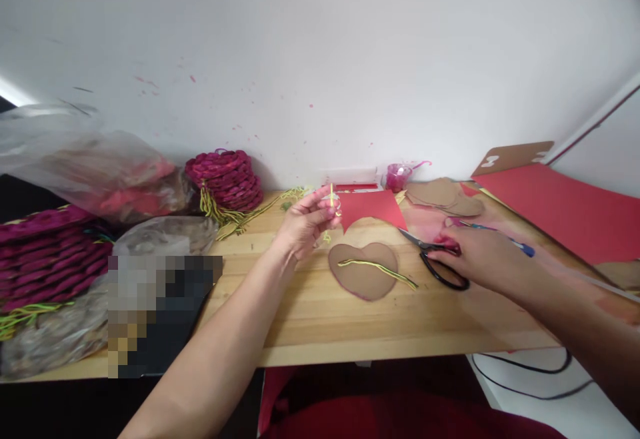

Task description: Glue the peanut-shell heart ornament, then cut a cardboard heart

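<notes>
My left hand [307,224] is raised over the middle of the table, its fingers pinching a short piece of yellow yarn [331,194]. Below it lies a brown cardboard heart [356,283] with a dark pinkish edge, and a few yellow-green yarn strands [380,266] stretch across it. To the right, my right hand [463,252] grips the black-handled scissors [424,247] by one handle loop, low over the tabletop. The blades point left, toward a red paper sheet [375,209] with a curved cutout. Part of that hand's grip is hidden.
A magenta woven basket [225,179] with yellow-green yarn ends stands by the wall. Plastic bags [165,239] and another magenta woven piece [50,259] fill the left. Toward the right are a pink cup [397,176], cardboard pieces [443,196], a blue-tipped tool [523,247] and red sheets [565,209].
</notes>
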`<move>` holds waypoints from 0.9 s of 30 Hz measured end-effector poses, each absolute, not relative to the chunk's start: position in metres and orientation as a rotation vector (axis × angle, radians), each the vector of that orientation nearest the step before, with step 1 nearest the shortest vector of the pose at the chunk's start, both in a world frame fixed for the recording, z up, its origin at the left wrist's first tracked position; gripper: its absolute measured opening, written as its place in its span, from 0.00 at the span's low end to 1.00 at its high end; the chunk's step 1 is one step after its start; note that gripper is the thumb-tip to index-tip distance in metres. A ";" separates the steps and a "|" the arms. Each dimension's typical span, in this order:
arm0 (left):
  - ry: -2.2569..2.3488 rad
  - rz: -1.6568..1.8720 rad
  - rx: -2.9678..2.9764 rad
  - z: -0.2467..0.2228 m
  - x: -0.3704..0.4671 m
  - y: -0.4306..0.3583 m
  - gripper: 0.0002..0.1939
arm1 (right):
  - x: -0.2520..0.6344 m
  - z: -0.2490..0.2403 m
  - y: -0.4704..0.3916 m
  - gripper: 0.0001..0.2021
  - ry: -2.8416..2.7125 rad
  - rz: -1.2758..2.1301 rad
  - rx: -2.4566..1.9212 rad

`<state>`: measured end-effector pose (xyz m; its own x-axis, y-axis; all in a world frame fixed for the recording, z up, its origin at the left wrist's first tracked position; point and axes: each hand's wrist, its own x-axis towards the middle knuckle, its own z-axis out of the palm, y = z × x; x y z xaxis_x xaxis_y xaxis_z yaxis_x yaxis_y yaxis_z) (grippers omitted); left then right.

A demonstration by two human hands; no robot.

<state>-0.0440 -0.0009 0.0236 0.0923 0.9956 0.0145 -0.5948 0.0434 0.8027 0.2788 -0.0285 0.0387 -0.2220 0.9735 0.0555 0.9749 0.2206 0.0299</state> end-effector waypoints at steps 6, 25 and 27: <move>0.728 1.615 0.670 0.025 -0.057 0.011 0.22 | 0.189 0.056 -0.006 0.09 -2.442 0.487 -1.525; 0.735 1.803 0.582 0.031 -0.076 0.019 0.20 | 0.052 0.079 0.096 0.14 -2.229 0.386 -1.232; 0.731 1.792 0.579 0.030 -0.075 0.019 0.20 | 0.056 0.064 0.098 0.12 -2.316 0.456 -1.259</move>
<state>-0.0748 0.0190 0.0304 -0.3165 0.9478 0.0390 -0.6504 -0.2468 0.7184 0.0558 0.0975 0.0643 -0.4738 0.8480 0.2377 0.6946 0.5257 -0.4911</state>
